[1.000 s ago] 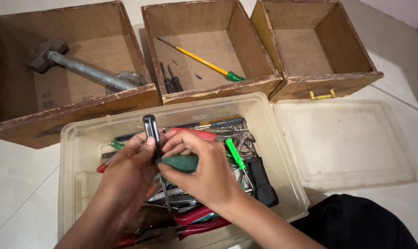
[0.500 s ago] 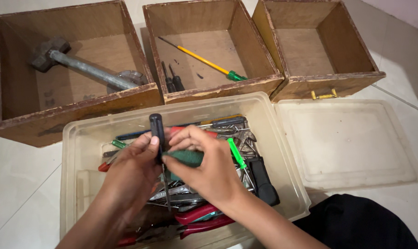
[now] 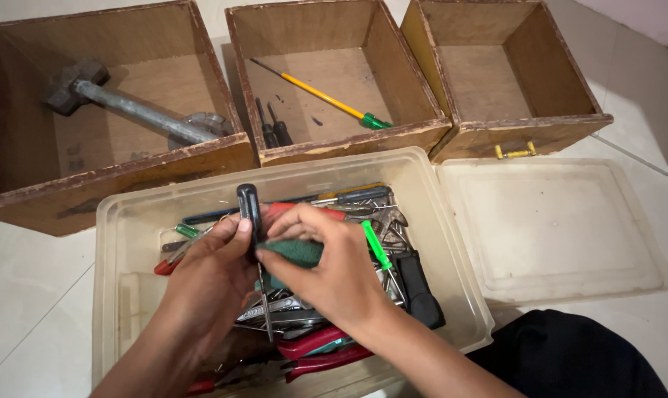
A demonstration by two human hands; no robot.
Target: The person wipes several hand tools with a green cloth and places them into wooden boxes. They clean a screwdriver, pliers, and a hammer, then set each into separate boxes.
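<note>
L hand [image 3: 214,269] still grips screwdriver [image 3: 248,209], R hand [image 3: 332,265] keeps green pad [image 3: 293,253] on shaft, barely shifted.

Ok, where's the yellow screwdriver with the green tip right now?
In the head view, the yellow screwdriver lies diagonally on the floor of the middle wooden box, beside two small dark screwdrivers.

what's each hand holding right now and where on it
The left hand grips a black-handled screwdriver at the lower end of its handle, shaft pointing down. The right hand pinches a green scouring pad against the shaft.
</note>
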